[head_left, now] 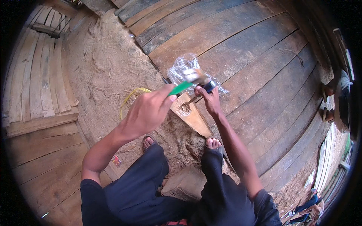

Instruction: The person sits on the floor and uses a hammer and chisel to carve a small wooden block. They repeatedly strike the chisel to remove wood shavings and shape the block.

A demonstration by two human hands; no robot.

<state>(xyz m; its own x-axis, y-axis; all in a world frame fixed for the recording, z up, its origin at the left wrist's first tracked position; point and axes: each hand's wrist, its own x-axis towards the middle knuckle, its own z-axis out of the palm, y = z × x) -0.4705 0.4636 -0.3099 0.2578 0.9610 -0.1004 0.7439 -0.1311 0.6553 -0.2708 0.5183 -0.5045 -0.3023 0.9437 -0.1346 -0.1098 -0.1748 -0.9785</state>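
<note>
My left hand [145, 111] is closed round the green handle of a hammer [181, 88], whose head is smeared by motion next to the chisel's handle end. In my right hand [211, 101] is a chisel [209, 86] with a dark handle. Its narrow blade slants down to a rough, chipped hollow in a pale wooden block [197, 119]. The block tapers toward my right foot, which is at its near end. Behind the tools lies a crumpled clear plastic bag [180, 67], partly hidden by them.
A wooden plank floor [260, 71] spreads to the right and far side. Sandy ground [102, 64] lies to the left, with a loop of yellow strap [126, 101] on it. Another plank platform [45, 154] stands at the left. A wood chunk [184, 182] sits between my legs.
</note>
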